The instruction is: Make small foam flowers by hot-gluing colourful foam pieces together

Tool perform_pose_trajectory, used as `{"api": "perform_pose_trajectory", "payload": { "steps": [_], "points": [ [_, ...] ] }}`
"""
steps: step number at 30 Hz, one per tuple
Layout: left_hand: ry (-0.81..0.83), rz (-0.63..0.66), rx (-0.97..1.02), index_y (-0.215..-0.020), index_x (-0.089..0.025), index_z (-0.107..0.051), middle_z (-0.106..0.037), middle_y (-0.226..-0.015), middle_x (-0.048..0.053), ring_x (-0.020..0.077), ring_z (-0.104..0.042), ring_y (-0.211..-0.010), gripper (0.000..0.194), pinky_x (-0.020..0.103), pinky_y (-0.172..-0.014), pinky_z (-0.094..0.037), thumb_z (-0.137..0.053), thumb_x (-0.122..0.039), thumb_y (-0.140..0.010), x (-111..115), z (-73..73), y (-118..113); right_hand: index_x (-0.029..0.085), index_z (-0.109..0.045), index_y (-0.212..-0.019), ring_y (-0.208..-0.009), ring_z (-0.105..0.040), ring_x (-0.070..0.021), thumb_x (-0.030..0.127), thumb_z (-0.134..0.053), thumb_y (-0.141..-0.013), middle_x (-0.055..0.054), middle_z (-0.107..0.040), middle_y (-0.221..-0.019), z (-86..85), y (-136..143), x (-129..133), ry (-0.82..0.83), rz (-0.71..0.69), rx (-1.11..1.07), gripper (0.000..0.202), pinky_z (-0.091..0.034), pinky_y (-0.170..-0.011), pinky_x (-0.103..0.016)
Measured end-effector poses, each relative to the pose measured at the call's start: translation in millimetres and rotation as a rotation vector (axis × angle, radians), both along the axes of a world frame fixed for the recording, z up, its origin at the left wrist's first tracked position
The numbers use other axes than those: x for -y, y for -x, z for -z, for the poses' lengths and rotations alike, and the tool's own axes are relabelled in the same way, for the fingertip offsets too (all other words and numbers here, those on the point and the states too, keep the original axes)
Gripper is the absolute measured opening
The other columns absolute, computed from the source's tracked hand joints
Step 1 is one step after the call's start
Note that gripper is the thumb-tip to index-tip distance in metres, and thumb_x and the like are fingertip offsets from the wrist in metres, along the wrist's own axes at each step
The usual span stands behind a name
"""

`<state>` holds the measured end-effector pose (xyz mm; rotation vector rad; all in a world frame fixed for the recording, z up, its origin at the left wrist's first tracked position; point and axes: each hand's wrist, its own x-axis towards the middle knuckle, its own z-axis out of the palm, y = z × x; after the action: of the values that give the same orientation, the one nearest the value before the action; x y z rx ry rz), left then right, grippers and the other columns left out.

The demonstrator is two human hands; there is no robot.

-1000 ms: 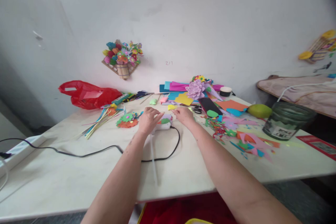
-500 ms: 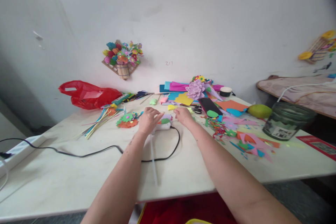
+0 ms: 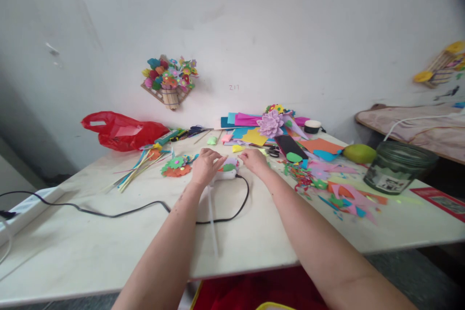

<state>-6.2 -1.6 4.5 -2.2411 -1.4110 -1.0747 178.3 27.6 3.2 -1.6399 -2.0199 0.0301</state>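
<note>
My left hand [image 3: 207, 166] is over the middle of the table, fingers curled down and thumb pointing right; what it holds, if anything, is hidden. My right hand [image 3: 255, 161] faces it a short way off, its fingertips pinched on something too small to make out. Between and just below the hands are a green foam piece [image 3: 229, 167] and a pale purple piece [image 3: 231, 161]. Beneath these lies a white glue gun [image 3: 225, 175] with a black cord [image 3: 248, 198]. From its rear a translucent glue stick [image 3: 212, 223] points toward me. Layered foam flowers [image 3: 177, 166] lie left of my left hand.
Paper strips [image 3: 136, 172] and a red plastic bag [image 3: 123, 131] are at left, a power strip [image 3: 31, 213] nearer. Behind are small clay packets [image 3: 238, 148], scissors [image 3: 273, 151] and a phone [image 3: 291, 148]. Foam scraps [image 3: 348, 198] and a green glass jar [image 3: 394, 167] are at right.
My right hand's fingertips have shifted very slightly left, toward my left hand. My left hand and the things on the table look unmoved.
</note>
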Motion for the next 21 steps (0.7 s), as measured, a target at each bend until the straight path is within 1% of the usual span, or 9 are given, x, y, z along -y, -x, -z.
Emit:
{"api": "perform_pose_trajectory", "payload": {
  "steps": [2, 4, 7, 9, 11, 13, 17, 19, 21],
  "points": [
    [0.000, 0.002, 0.002, -0.077, -0.021, -0.066, -0.065, -0.081, 0.006, 0.0193, -0.052, -0.091, 0.037, 0.028, -0.069, -0.043, -0.041, -0.048, -0.081, 0.1, 0.0, -0.1, 0.019, -0.066, -0.082, -0.077, -0.058, -0.0166, 0.042, -0.035, -0.085, -0.008, -0.066, -0.082, -1.1, -0.2, 0.8, -0.009, 0.023, 0.002, 0.039, -0.036, -0.062, -0.024],
    [0.001, 0.003, 0.003, -0.077, -0.021, -0.066, -0.065, -0.081, 0.006, 0.0194, -0.052, -0.091, 0.037, 0.028, -0.069, -0.043, -0.041, -0.048, -0.081, 0.3, 0.1, -0.2, 0.018, -0.066, -0.080, -0.077, -0.058, -0.0163, 0.046, -0.030, -0.085, -0.009, -0.066, -0.081, -1.7, -0.4, 1.4, -0.013, 0.030, -0.003, 0.046, -0.036, -0.062, -0.024],
    [0.003, 0.002, 0.005, -0.077, -0.021, -0.066, -0.065, -0.082, 0.005, 0.0195, -0.052, -0.091, 0.036, 0.029, -0.070, -0.043, -0.041, -0.047, -0.081, 0.5, 0.3, -0.4, 0.020, -0.066, -0.077, -0.076, -0.058, -0.0165, 0.051, -0.040, -0.080, -0.007, -0.066, -0.080, -1.0, -0.5, 1.5, -0.009, 0.012, -0.013, 0.041, -0.036, -0.061, -0.023],
    [0.007, 0.001, 0.005, -0.077, -0.021, -0.066, -0.065, -0.082, 0.005, 0.0197, -0.051, -0.092, 0.036, 0.029, -0.070, -0.043, -0.041, -0.048, -0.081, 0.5, 0.5, -0.4, 0.021, -0.065, -0.079, -0.077, -0.058, -0.0171, 0.047, -0.047, -0.077, -0.005, -0.066, -0.081, -0.2, -0.4, 1.2, -0.003, 0.014, -0.012, 0.031, -0.036, -0.061, -0.024],
    [0.008, 0.003, 0.003, -0.076, -0.021, -0.066, -0.065, -0.081, 0.005, 0.0197, -0.051, -0.092, 0.037, 0.029, -0.070, -0.043, -0.041, -0.048, -0.081, 0.4, 0.5, -0.3, 0.023, -0.065, -0.082, -0.080, -0.058, -0.0174, 0.039, -0.047, -0.079, -0.004, -0.066, -0.084, 0.3, -0.4, 1.1, 0.002, 0.025, -0.004, 0.025, -0.035, -0.061, -0.024],
    [0.006, 0.005, 0.000, -0.077, -0.021, -0.066, -0.065, -0.081, 0.006, 0.0197, -0.051, -0.092, 0.037, 0.029, -0.069, -0.043, -0.041, -0.048, -0.081, 0.3, 0.5, -0.2, 0.022, -0.065, -0.085, -0.082, -0.058, -0.0175, 0.035, -0.041, -0.082, -0.005, -0.066, -0.087, 0.1, -0.4, 1.2, -0.003, 0.025, 0.010, 0.027, -0.036, -0.063, -0.025],
    [0.006, -0.001, -0.002, -0.077, -0.021, -0.066, -0.066, -0.082, 0.005, 0.0196, -0.051, -0.092, 0.037, 0.028, -0.070, -0.043, -0.040, -0.048, -0.081, 0.2, 0.8, 0.0, 0.019, -0.065, -0.087, -0.080, -0.058, -0.0181, 0.039, -0.029, -0.087, -0.009, -0.065, -0.085, -1.3, -0.5, 1.9, 0.003, 0.030, 0.022, 0.041, -0.036, -0.064, -0.026],
    [0.009, -0.003, -0.003, -0.077, -0.021, -0.066, -0.066, -0.082, 0.004, 0.0195, -0.051, -0.092, 0.037, 0.028, -0.070, -0.042, -0.040, -0.048, -0.081, 0.2, 0.9, 0.0, 0.020, -0.065, -0.085, -0.080, -0.058, -0.0181, 0.043, -0.029, -0.086, -0.008, -0.065, -0.084, -1.3, -0.4, 1.8, 0.004, 0.029, 0.016, 0.043, -0.036, -0.063, -0.026],
    [0.009, -0.003, -0.002, -0.077, -0.021, -0.066, -0.066, -0.082, 0.005, 0.0195, -0.051, -0.091, 0.037, 0.028, -0.069, -0.042, -0.040, -0.048, -0.081, 0.2, 1.0, -0.1, 0.021, -0.065, -0.082, -0.080, -0.058, -0.0176, 0.045, -0.038, -0.083, -0.006, -0.066, -0.084, -0.8, -0.2, 1.5, 0.004, 0.026, 0.006, 0.037, -0.036, -0.063, -0.025]
  ]
}}
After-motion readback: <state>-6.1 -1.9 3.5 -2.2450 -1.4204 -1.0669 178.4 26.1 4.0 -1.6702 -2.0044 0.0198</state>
